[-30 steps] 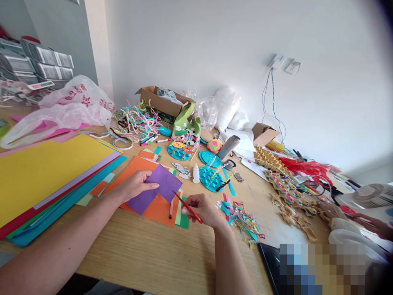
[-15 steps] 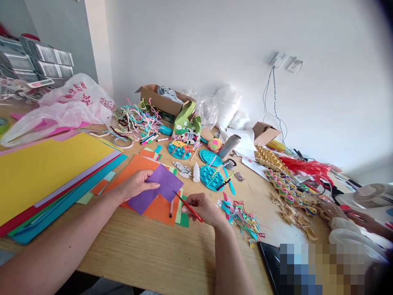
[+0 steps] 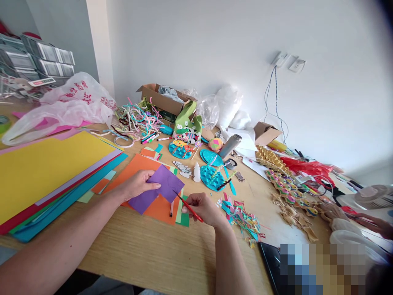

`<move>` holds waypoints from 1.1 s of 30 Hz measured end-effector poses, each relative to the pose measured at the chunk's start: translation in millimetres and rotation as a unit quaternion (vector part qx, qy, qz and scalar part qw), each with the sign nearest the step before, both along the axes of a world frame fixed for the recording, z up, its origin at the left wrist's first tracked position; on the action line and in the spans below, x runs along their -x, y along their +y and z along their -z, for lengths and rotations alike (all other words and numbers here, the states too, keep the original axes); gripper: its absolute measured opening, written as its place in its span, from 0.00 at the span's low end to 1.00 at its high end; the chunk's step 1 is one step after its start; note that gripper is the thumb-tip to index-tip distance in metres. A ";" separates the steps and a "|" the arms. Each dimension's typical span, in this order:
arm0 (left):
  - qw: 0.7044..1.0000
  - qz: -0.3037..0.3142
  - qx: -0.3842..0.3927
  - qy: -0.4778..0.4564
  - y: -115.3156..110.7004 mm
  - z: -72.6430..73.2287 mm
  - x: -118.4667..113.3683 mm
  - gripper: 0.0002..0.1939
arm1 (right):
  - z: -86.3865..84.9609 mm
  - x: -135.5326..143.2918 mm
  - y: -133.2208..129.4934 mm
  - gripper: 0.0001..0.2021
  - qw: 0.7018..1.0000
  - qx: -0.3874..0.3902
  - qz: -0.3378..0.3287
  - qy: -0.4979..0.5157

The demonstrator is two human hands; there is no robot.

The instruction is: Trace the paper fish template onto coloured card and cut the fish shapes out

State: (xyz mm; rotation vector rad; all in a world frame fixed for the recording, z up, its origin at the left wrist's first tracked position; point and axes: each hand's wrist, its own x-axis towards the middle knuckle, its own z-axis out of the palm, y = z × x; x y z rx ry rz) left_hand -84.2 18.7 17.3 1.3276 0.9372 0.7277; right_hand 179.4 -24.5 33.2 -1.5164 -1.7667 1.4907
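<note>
Cluttered bench [image 3: 147, 250], pale wall [image 3: 190, 45] behind. I've got purple paper [image 3: 172, 180] over an orange sheet [image 3: 130, 168]: left grip [image 3: 141, 185] pinched on its left side, right grip [image 3: 201, 209] closed around red scissors [image 3: 190, 209], blades at the paper. Probably light, floppy, crease-prone; I'd pinch flat near edges.

From here I see the left forearm [image 3: 73, 239] slanting forward, left hand [image 3: 143, 184] pinching; right hand [image 3: 202, 208] curled, right forearm [image 3: 230, 256] steeper.
</note>
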 end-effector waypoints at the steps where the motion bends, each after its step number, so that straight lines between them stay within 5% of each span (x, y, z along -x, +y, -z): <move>1: 1.000 0.000 0.000 0.001 0.1 0.3 0.0 0.18 | -0.1 -0.1 0.0 0.20 1.000 0.001 -0.002 0.000; 33: 1.000 0.011 0.007 0.020 -2.5 -3.4 -5.7 0.16 | -1.4 3.7 -1.7 0.20 0.999 -0.003 -0.032 0.005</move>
